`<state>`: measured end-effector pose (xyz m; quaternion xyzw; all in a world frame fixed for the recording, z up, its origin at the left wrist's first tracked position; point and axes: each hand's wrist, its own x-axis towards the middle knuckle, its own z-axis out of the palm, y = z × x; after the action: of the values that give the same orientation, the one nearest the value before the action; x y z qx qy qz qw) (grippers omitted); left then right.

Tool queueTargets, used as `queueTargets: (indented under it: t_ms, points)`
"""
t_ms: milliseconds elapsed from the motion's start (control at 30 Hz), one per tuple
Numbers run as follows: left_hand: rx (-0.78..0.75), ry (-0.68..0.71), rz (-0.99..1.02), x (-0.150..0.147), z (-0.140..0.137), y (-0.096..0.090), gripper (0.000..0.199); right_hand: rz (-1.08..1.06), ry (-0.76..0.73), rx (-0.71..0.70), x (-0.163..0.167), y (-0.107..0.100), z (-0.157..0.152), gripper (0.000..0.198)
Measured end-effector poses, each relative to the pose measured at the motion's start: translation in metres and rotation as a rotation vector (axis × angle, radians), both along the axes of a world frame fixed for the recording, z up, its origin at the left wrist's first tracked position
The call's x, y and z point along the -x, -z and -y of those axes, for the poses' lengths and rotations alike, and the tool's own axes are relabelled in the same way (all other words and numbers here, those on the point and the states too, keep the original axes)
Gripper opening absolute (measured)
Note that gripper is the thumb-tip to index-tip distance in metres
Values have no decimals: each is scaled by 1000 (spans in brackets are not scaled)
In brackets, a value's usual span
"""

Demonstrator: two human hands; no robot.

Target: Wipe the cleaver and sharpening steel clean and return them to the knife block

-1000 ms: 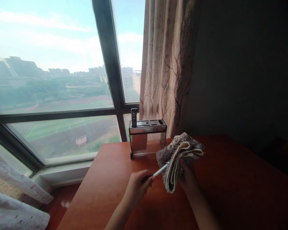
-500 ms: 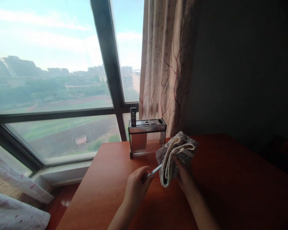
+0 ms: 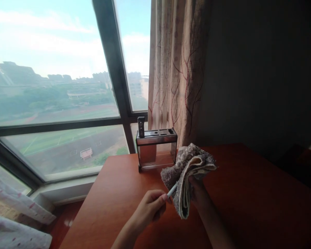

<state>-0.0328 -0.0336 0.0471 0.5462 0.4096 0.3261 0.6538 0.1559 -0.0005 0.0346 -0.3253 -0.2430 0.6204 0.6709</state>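
Note:
My left hand [image 3: 152,208] is closed around the end of a slim pale handle [image 3: 172,190] that slants up to the right. The rest of that tool is hidden in a folded grey-brown fluffy cloth [image 3: 194,155] with a cream backing. My right hand [image 3: 197,188] grips the cloth from the right, its fingers partly covered by the folds. Both hands hover over the table. Behind them stands a clear-sided knife block [image 3: 157,139] with a dark slotted top. One black-handled knife [image 3: 141,126] is upright in its left end.
The reddish-brown wooden table [image 3: 114,193] spreads beneath my hands. A patterned curtain [image 3: 176,69] hangs behind the knife block. To the left are a large window with a dark frame [image 3: 119,83] and a white curtain [image 3: 18,224]. A dark wall [image 3: 254,76] lies on the right.
My left hand has moved a little toward the cloth, so less of the handle shows. The cloth has turned and hangs lower, spreading farther left. The view has shifted slightly.

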Motion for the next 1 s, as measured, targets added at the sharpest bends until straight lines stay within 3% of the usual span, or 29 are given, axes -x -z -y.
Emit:
queueTargets:
  t_ms: [67,200,267,333,400,567,667,733,833,1000]
  points:
    - [-92,-39,-63,0,-2,1,42,17,41,-11,3,-4,0,52]
    - [-515,-294,-340,3,-8,2,26,50,130,-50,8,-11,-2,50]
    - [-641,-360,-423,4,-8,1,24,50,155,-53,8,-11,-3,48]
    - [-642,-325,-420,5,-8,0,27,46,161,-50,6,-10,-4,47]
    - [-549,-256,-355,5,-6,-1,32,39,150,-51,3,-8,-4,46]
    - [-61,-5,-58,7,-1,-6,44,-6,64,-7,-5,1,-2,41]
    - [98,123,45,11,0,-10,46,-9,-9,5,-9,8,-1,46]
    - [75,122,57,10,0,-9,46,-3,-7,10,-12,11,-2,48]
    - [-66,8,-32,6,-4,-3,44,-32,40,39,-14,13,-5,47]
    - [-555,-231,-440,6,-11,4,33,-124,85,43,-15,7,-11,44]
